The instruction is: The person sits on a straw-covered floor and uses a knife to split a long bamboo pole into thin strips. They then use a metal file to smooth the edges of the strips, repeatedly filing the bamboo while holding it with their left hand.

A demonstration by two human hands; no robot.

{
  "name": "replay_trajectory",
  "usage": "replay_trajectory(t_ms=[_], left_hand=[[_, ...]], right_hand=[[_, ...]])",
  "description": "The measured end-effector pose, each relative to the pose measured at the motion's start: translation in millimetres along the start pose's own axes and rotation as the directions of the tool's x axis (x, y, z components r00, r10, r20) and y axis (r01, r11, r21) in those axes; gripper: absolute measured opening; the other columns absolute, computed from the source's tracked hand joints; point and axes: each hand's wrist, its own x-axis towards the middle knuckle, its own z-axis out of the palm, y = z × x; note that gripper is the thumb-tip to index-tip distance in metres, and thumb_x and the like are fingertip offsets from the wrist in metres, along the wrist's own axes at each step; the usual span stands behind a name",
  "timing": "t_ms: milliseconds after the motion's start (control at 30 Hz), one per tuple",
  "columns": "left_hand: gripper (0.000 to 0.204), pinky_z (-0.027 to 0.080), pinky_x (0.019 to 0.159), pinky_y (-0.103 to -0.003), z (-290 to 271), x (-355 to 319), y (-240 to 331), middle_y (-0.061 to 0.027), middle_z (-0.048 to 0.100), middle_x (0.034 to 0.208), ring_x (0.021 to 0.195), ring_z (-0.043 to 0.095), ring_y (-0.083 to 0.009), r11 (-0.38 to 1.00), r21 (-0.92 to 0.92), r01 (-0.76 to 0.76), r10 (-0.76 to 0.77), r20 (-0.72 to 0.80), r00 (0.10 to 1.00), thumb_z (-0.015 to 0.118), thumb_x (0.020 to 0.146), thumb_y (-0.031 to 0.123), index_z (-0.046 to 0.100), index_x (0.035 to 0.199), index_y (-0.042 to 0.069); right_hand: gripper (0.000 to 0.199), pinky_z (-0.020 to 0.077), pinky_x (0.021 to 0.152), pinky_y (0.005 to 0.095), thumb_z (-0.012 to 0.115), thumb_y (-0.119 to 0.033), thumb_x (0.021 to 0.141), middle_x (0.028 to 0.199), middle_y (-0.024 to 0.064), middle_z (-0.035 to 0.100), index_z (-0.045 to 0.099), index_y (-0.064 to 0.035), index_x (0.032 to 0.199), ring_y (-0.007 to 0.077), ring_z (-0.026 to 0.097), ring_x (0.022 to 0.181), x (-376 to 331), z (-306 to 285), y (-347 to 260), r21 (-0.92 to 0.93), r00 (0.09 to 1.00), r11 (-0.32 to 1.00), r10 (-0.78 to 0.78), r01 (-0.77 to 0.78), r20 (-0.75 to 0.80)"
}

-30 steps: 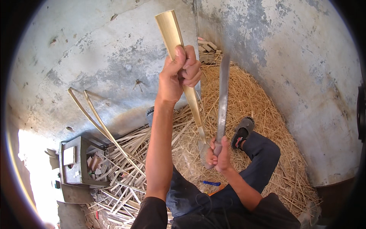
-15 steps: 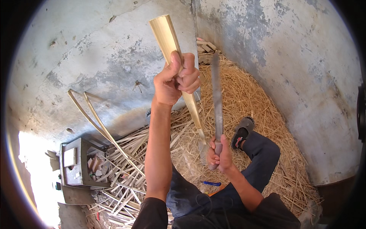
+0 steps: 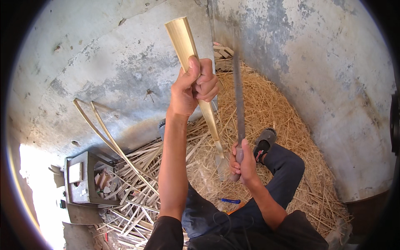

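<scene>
My left hand (image 3: 193, 85) is closed around a pale split bamboo piece (image 3: 180, 39), raised in front of me. The piece is broad at its upper end and slants down to a narrow lower end near my right hand. My right hand (image 3: 245, 164) grips the handle of a long, narrow knife (image 3: 238, 91). Its dark blade points up, slightly blurred at the tip, beside the bamboo and apart from it. Below the bamboo's lower end is a greyish flat shape (image 3: 221, 166) I cannot make out clearly.
Straw-like shavings (image 3: 287, 125) cover the floor to the right; loose bamboo strips (image 3: 141, 208) lie at left. Two long bent strips (image 3: 104, 125) lean near the wall (image 3: 104, 62). A grey box-like casing (image 3: 83, 196) holds rubble. A blue-handled tool (image 3: 230, 201) lies near my legs.
My right hand has moved up and slightly right with the knife, its handle now farther from the bamboo's lower end. My left hand and the bamboo have barely shifted.
</scene>
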Motion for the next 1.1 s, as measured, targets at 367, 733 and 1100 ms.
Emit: replay_trajectory(t_ms=[367,733,1100], left_hand=[[0.060,0.018,0.043,-0.027,-5.3,-1.3,1.8,0.0056,0.025,0.052,0.044,0.019,-0.0080,1.000,-0.006,0.022,-0.022,0.026,0.999,0.038,0.103,0.065,0.033,0.069,0.016],[0.058,0.018,0.044,-0.027,0.3,0.6,0.0,0.0058,0.023,0.054,0.045,0.019,-0.0082,1.000,0.018,0.025,-0.023,-0.067,0.998,0.037,0.104,0.063,0.032,0.071,0.016],[0.057,0.018,0.045,-0.027,4.1,3.9,0.0,0.0056,0.022,0.055,0.047,0.019,-0.0086,0.996,0.082,0.022,-0.012,-0.124,0.992,0.035,0.105,0.063,0.031,0.071,0.017]], right_hand=[[0.058,0.0292,0.039,0.0265,0.038,-0.069,0.102,0.051,-0.0042,0.033,0.046,-0.0128,0.088,0.0083,0.029,0.038,11.2,-50.5,89.6,0.091,0.851,0.856,0.516,-0.508,-0.098],[0.059,0.0280,0.038,0.0266,0.038,-0.071,0.100,0.050,-0.0042,0.030,0.045,-0.0139,0.088,0.0076,0.028,0.038,6.0,-12.1,38.5,0.125,0.994,0.986,0.111,-0.110,-0.001],[0.055,0.0275,0.038,0.0258,0.034,-0.063,0.105,0.051,-0.0016,0.035,0.045,-0.0118,0.090,0.0079,0.030,0.038,-6.1,-2.3,15.2,0.091,0.999,0.995,0.043,-0.045,0.017]])
